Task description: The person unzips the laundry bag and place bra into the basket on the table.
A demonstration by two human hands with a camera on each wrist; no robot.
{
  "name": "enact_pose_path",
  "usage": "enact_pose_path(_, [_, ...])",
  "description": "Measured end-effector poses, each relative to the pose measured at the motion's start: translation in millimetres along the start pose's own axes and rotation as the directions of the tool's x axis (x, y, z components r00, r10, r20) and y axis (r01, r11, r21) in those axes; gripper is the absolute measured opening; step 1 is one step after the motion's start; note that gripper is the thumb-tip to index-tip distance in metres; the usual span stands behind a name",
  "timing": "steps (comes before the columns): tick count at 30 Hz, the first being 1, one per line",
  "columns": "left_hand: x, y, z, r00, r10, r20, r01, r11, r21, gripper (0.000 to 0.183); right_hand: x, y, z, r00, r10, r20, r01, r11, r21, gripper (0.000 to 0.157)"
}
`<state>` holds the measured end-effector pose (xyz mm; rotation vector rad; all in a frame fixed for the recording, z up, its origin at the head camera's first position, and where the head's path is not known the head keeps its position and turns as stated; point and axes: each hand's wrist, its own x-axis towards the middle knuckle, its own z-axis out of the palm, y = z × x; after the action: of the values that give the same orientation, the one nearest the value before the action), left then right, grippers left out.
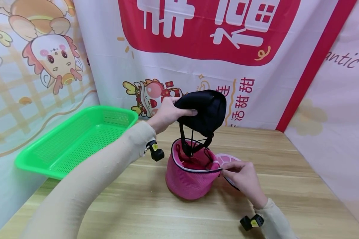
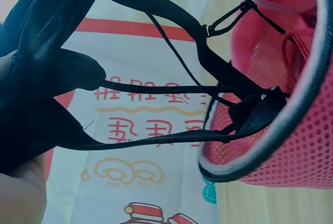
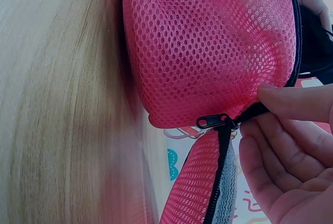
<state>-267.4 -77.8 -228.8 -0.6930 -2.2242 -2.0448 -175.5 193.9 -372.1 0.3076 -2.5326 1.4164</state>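
Observation:
A black bra with thin straps hangs above the pink mesh laundry bag. My left hand holds it by its upper left side, fingers and thumb on the fabric. The lower straps dangle inside the bag's open mouth. At the bag's right rim, my right hand pinches the zippered edge between thumb and fingers. Close to those fingers, a black zipper pull shows in the right wrist view. The bag's round lid is folded back on the right. Inside the bag lies something red, partly hidden.
A green perforated plastic basket stands at the left on the wooden table. Behind the table hangs a printed cloth, with more printed cloth at both sides.

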Motion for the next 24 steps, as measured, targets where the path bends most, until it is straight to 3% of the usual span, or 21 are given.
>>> enact_pose_path(9, [4.2,13.3,-8.3,0.999,0.045,-0.02,-0.045,0.999,-0.03,0.035,-0.5,-3.5,0.7,1.0,0.01,-0.021,-0.009,1.0,0.019,0.01])
enact_pose_path(11, [4.4,16.3,-9.4,0.998,0.052,-0.019,-0.053,0.997,-0.049,0.037,-3.8,-13.4,-0.8,1.0,0.01,-0.018,-0.01,1.0,0.021,0.009])
enact_pose_path(24, [8.2,30.0,-14.7,0.998,0.01,-0.069,-0.012,0.999,-0.032,0.043,-1.5,-0.6,1.3,1.0,-0.005,-0.018,0.006,1.0,0.015,0.01])
